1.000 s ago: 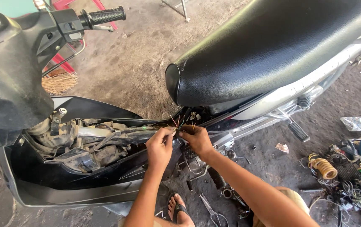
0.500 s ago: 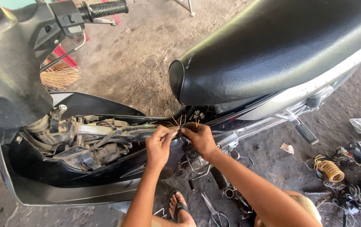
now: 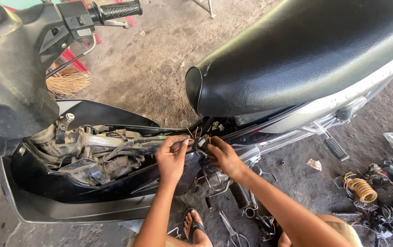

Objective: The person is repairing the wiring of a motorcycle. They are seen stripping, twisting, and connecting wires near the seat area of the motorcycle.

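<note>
While the scooter (image 3: 32, 91) stands with its side panel off, the wiring work looks only partly done: thin red and dark wires (image 3: 195, 134) stick up loose at the frame, just below the nose of the seat (image 3: 297, 59), at about 6 o'clock from it. The left hand (image 3: 171, 158) pinches a wire end between thumb and forefinger; the right hand (image 3: 221, 155) closes around a small dark connector, touching the same bundle. Nothing is taped or tucked away yet, and the greasy engine (image 3: 91, 153) lies exposed at 9 o'clock. Textured black vinyl covers the seat; scissors (image 3: 230, 228) and a yellow wire coil (image 3: 361, 190) rest on the dusty concrete floor (image 3: 160, 59).
</note>
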